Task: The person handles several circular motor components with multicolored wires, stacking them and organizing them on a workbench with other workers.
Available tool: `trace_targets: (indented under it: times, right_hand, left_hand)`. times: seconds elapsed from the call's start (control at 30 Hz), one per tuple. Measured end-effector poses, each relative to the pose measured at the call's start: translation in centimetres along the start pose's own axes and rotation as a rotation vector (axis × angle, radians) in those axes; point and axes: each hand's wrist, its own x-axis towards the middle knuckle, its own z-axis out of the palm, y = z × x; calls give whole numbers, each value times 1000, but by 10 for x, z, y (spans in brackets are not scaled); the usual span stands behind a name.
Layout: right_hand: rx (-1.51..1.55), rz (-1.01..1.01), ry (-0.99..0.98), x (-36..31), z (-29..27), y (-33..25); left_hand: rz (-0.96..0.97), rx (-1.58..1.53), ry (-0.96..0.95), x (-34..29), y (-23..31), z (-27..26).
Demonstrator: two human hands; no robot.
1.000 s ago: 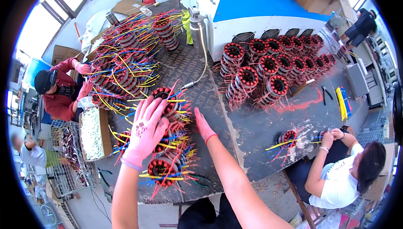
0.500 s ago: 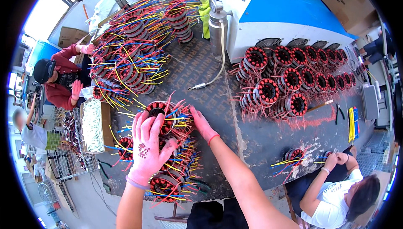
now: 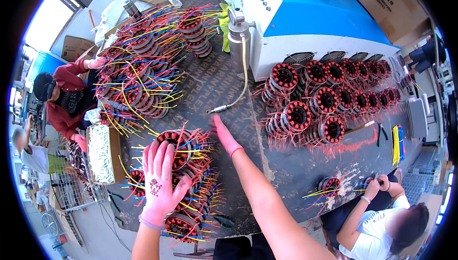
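A pile of motor stators (image 3: pixel 182 225), with red windings and loose red, yellow and blue leads, lies in front of me. Over its left side is my left hand (image 3: pixel 160 181) in a pink glove, fingers stretched out and thumb apart; its palm side is hidden, so I cannot tell how firmly it touches. My right hand (image 3: pixel 225 135), also pink-gloved, is off the pile's right side with fingers extended and slightly blurred. Nothing shows in it. Just beyond its fingertips lies the metal tip (image 3: pixel 217 110) of a pale hose (image 3: pixel 244 76).
The hose runs from a steel cylinder with a gauge (image 3: pixel 239 38) beside a blue-white machine (image 3: pixel 324 17). More stators (image 3: pixel 327 99) stand in rows at right, others (image 3: pixel 138 91) far left. A box of white pieces (image 3: pixel 101 152), pliers (image 3: pixel 382 135) and two seated co-workers surround the table.
My right hand has left the pile's side and moved away from me, toward the hose tip. My left hand's fingers have straightened. The whole view has shifted slightly.
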Motion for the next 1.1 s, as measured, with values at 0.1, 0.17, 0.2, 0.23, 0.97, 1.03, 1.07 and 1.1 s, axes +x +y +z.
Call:
trace_targets:
  times: [0.1, 0.17, 0.2, 0.23, 0.97, 1.03, 1.07, 1.1]
  right_hand:
    - [-152, 56, -276, -7, 34, -21]
    - [-392, 162, -375, -15, 55, -53]
    - [-395, 145, -373, -11, 45, -52]
    - [-396, 128, -372, -8, 37, -51]
    - [-106, -2, 335, -124, -13, 14]
    - [-112, -4, 327, -149, -28, 25]
    - [-92, 6, 321, -161, -31, 29]
    - [-71, 10, 315, -173, -33, 27]
  left_hand:
    - [-33, 41, -25, -10, -7, -6]
    - [-45, 72, -27, -18, -11, -16]
    - [-34, 63, -24, -14, -9, -13]
    - [-24, 56, -21, -10, -8, -10]
    - [42, 108, 9, -13, -7, -4]
    - [26, 115, 14, -13, -6, -3]
    - [14, 102, 35, -14, -6, -2]
    - [4, 112, 43, -14, -5, -2]
